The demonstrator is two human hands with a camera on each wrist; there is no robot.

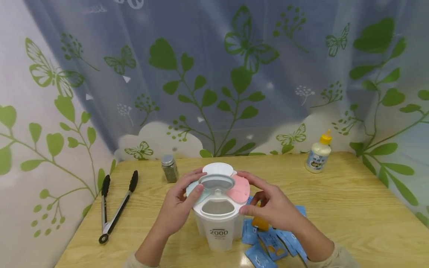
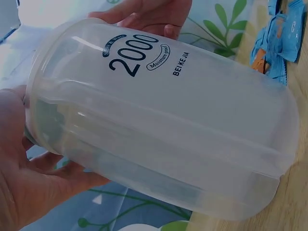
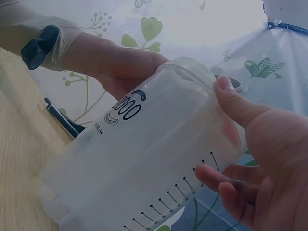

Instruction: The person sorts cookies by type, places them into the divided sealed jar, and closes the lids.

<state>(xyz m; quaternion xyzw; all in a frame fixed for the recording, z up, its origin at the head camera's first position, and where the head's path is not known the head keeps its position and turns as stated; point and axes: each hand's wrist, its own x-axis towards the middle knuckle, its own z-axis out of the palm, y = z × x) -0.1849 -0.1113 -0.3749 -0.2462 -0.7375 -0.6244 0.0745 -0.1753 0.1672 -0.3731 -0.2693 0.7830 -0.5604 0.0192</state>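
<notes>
A translucent storage container [image 1: 219, 236] printed "2000" stands upright on the table, its white top split into several compartments. The front flap [image 1: 217, 181] is raised, exposing an opening [image 1: 218, 207]. Light green, pink [image 1: 239, 189] and white lids cover the others. My left hand [image 1: 177, 204] grips the top's left side, thumb over the light green lid [image 1: 197, 188]. On the right, my right hand [image 1: 276, 206] holds the rim between thumb and fingers. Measuring marks run down the container's wall [image 3: 139, 149] in the right wrist view.
Blue snack packets [image 1: 273, 243] and an orange one [image 1: 260, 223] lie beside the container, under the right forearm. Black-tipped tongs [image 1: 115, 212] lie spread at left. A spice jar [image 1: 169, 169] stands behind, and a yellow-capped bottle [image 1: 317, 156] stands at back right before a patterned curtain [image 1: 207, 74].
</notes>
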